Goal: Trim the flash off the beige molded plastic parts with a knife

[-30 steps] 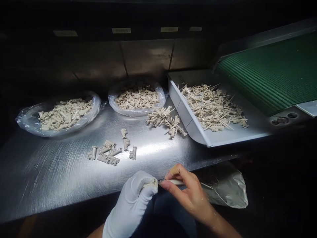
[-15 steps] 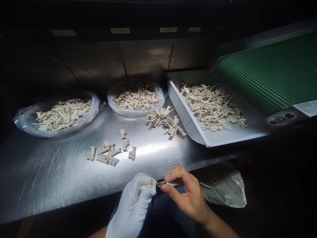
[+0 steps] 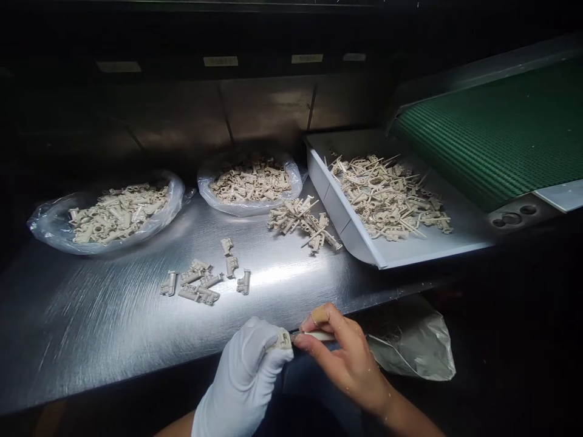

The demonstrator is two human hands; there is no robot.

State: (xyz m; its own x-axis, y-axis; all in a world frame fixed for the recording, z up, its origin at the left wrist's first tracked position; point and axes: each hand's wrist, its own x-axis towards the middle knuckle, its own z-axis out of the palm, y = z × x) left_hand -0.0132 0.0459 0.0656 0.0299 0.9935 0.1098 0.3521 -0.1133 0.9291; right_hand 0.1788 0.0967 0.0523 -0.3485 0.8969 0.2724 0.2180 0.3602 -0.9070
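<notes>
In a white glove, my left hand [image 3: 249, 370] is closed on a beige plastic part [image 3: 284, 339], whose hollow end faces right. My bare right hand [image 3: 344, 355], with a tan bandage round one finger, pinches a slim knife [image 3: 319, 335] with a pale handle. Its dark tip points left, close to the part; whether they touch I cannot tell. Both hands are over the front edge of the metal bench [image 3: 122, 340]. Beyond them, several similar beige parts [image 3: 200, 280] lie loose on the bench.
Two clear plastic bags, one at left [image 3: 45, 227] and one in the middle [image 3: 246, 209], hold many beige parts. A pile of parts [image 3: 305, 224] with thin sprues lies beside a white tray [image 3: 350, 237] of more. A green conveyor belt [image 3: 501, 133] runs at right; a grey bag [image 3: 419, 346] hangs below.
My left hand has turned the beige part, so its hollow end now faces more to the right. The knife tip has shifted slightly, and my right hand keeps its pinch.
</notes>
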